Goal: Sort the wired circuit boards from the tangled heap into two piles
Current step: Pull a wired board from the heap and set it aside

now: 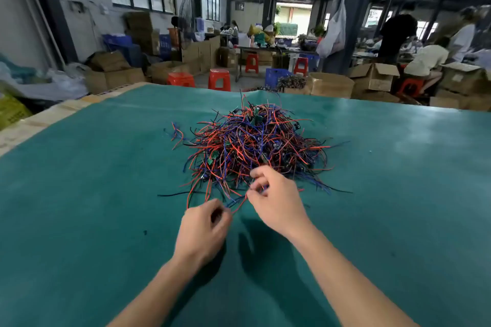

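Fingers of both hands, left hand (203, 228) and right hand (276, 200), pinch wires (239, 200) at heap (255, 146).

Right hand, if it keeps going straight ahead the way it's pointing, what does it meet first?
Probably the tangled heap: the right hand pinches wires at its near edge and points into it. Depth is unclear.

Your left hand (203, 228) sits just short of the tangled heap (255, 146) of red, blue and black wired circuit boards, fingers curled and pinching wire ends that trail out of its near edge. Your right hand (276, 200) is at the heap's near edge, fingertips pinching a few red and blue wires (239, 200) that run across to your left hand. The heap lies on a green table mat (93, 194). Beyond the table stand red plastic stools (219, 79), cardboard boxes (372, 77) and people working at benches.
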Motion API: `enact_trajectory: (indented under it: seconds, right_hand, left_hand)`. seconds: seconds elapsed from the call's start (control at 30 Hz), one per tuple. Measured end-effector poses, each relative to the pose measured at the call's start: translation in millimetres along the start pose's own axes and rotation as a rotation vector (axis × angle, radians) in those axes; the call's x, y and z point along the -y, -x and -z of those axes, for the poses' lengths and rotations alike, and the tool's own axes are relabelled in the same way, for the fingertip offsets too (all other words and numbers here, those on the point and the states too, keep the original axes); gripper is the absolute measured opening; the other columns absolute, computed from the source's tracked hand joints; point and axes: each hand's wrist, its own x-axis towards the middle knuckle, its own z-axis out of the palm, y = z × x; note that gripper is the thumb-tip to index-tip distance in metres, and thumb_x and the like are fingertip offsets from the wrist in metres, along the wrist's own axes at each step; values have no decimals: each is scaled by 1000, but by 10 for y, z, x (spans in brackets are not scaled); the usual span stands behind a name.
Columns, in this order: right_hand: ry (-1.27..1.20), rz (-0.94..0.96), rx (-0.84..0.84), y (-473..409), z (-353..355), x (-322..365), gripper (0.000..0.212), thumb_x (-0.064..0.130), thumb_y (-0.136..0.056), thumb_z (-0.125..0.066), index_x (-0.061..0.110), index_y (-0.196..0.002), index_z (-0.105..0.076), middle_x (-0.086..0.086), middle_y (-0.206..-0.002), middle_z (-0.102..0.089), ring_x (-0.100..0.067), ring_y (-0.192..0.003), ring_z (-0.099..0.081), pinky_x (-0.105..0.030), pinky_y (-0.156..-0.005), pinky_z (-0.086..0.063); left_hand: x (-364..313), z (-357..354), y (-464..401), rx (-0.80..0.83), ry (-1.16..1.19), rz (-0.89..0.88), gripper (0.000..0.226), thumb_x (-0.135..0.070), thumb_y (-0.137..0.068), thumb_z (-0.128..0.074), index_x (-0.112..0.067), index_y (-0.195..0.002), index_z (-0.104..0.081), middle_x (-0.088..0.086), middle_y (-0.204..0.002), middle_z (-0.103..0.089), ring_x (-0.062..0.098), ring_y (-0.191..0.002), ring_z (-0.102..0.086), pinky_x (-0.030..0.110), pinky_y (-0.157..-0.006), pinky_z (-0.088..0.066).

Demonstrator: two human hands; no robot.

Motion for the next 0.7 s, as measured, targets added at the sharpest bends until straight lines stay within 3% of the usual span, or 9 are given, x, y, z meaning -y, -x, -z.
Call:
enact_trajectory:
  seconds: [0.07,0.2,0.27,0.33,0.4,0.47,0.57,0.7]
  right_hand:
    - [119,-33,-83,-346,-170,-5,43,25,-93,-68,26,-134,-55,3,-115,-61,-25,-94,-64,-38,-82,-51]
    - [405,-94,-57,-804,-424,-123,49,42,-95,-68,37,-139,-46,-3,-132,-41,-32,-92,-64,-35,-69,-44]
    - [405,-90,-97,-881,-433,-210,48,37,-92,-71,39,-135,-48,-2,-130,-44,-29,-89,-61,-34,-69,-42]
    - [325,-63,-188,-920,-393,-319,61,21,-84,-75,38,-135,-47,1,-130,-44,-25,-86,-56,-33,-71,-40]
    - [338,-61,-260,-913,-342,-445,60,15,-82,-73,34,-134,-49,3,-130,-47,-26,-91,-59,-34,-70,-40]
    - [402,-94,-237,-896,-316,-556,40,21,-90,-70,29,-127,-57,3,-126,-55,-27,-100,-61,-34,-71,-43]
    - [316,-137,-206,-914,-298,-583,14,26,-92,-74,25,-102,-64,2,-104,-68,-23,-86,-62,-30,-67,-42]
    - [-65,-199,-239,-660,-97,-458,24,26,-81,-84,27,-92,-63,3,-75,-71,-15,-72,-65,-29,-64,-42]
  left_hand:
    - [6,-97,-63,-15,-114,-40,33,-28,-86,-59,-15,-61,-43,5,-52,-48,34,-58,-49,38,-53,-43]
    - [153,-198,-53,-64,-217,-239,29,-38,-82,-49,-25,-63,-31,0,-50,-48,24,-48,-46,32,-43,-36]
    - [162,-173,-49,-81,-215,-238,28,-39,-81,-48,-23,-63,-34,-1,-50,-48,23,-48,-46,32,-42,-37]
    - [163,-198,-64,-102,-196,-241,28,-39,-80,-49,-22,-62,-38,-1,-49,-48,22,-47,-46,31,-42,-37]
    - [170,-206,-83,-119,-200,-261,29,-36,-79,-54,-24,-61,-34,-1,-48,-47,22,-46,-45,29,-43,-34]
    - [164,-211,-92,-105,-220,-271,33,-31,-78,-60,-25,-62,-32,-1,-48,-47,23,-46,-46,29,-43,-34]
    - [149,-199,-96,-99,-219,-276,33,-29,-77,-61,-24,-61,-33,-1,-48,-48,25,-46,-47,30,-43,-35]
    - [155,-200,-88,-67,-233,-288,29,-28,-77,-60,-21,-61,-37,-2,-50,-51,27,-47,-49,29,-44,-34]
